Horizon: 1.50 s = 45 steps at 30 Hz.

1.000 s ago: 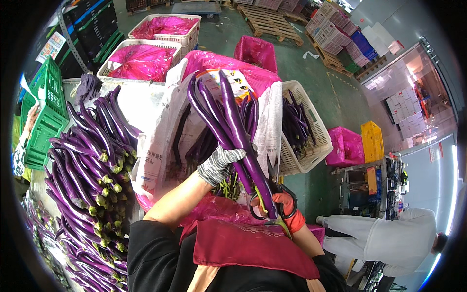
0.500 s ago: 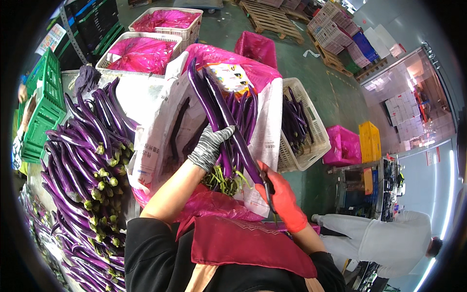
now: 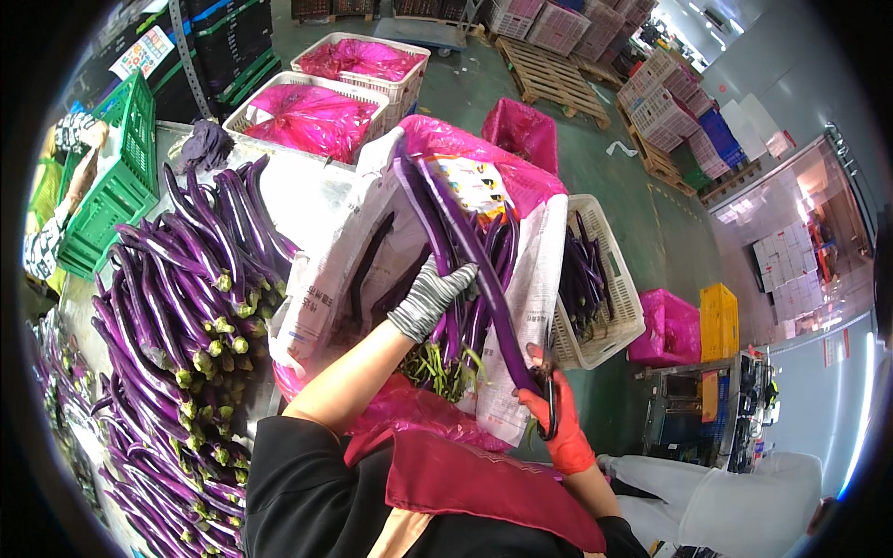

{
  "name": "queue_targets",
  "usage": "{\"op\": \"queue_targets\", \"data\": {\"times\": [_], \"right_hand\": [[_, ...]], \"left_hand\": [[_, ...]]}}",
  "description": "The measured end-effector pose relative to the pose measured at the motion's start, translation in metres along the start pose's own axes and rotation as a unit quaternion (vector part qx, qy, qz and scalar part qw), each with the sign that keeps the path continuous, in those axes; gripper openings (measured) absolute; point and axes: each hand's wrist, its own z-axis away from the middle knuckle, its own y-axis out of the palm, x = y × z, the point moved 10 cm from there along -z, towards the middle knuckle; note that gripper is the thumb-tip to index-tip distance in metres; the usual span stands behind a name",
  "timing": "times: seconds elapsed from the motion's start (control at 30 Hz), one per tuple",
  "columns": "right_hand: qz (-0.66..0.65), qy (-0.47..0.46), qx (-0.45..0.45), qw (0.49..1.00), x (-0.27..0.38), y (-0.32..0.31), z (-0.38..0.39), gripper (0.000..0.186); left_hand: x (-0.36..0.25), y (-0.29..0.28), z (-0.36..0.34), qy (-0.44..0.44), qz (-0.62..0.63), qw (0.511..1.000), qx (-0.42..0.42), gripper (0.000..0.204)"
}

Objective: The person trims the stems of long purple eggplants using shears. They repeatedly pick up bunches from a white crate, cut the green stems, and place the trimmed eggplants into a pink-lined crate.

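While the left hand (image 3: 434,299), in a grey striped glove, is closed around at least two long purple eggplants (image 3: 496,298), the right hand (image 3: 563,430), in a red glove, is wrapped around black-handled scissors (image 3: 551,402). The two hands are apart, but one eggplant makes a bridge between them — it runs aslant from the left hand down to the right, and its lower end lies close at the red fingers. Whether the blades touch it, one cannot tell, because they are mostly hidden.

The held eggplants are above a container lined with pink plastic film (image 3: 409,420) and with pale printed paper (image 3: 326,251). In it lie more eggplants, and a bunch of green stalks (image 3: 435,370) shows just below the left hand. To the left of the container, a large heap of eggplants (image 3: 167,307) lies on a table (image 3: 312,200), many green-capped ends turned toward the container. On the other side, a white crate (image 3: 621,337) holds further eggplants. At the far left another person's hand (image 3: 90,136) is at a green crate (image 3: 107,228) — and at the lower right a person in white clothes (image 3: 744,502) is seen.
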Motion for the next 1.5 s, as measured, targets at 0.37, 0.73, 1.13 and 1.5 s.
{"op": "queue_targets", "data": {"times": [0.37, 0.73, 1.13, 1.5], "right_hand": [[-0.162, 0.035, 0.104, 0.981, 0.010, 0.034, -0.058, 0.065], [-0.231, 0.013, 0.028, 0.973, -0.001, 0.050, -0.076, 0.051], [-0.133, 0.122, -0.045, 0.983, -0.020, 0.007, -0.069, 0.058], [-0.587, -0.124, 0.235, 0.765, 0.060, -0.003, -0.087, 0.048]], "left_hand": [[-0.003, 0.046, 0.005, -0.067, 0.206, 0.969, 0.116, 0.050], [-0.006, 0.021, 0.013, -0.125, 0.253, 0.955, 0.091, 0.048], [-0.068, 0.057, 0.033, 0.376, -0.581, 0.718, -0.068, 0.068], [-0.038, 0.096, 0.060, 0.513, -0.643, 0.569, -0.011, 0.047]]}}
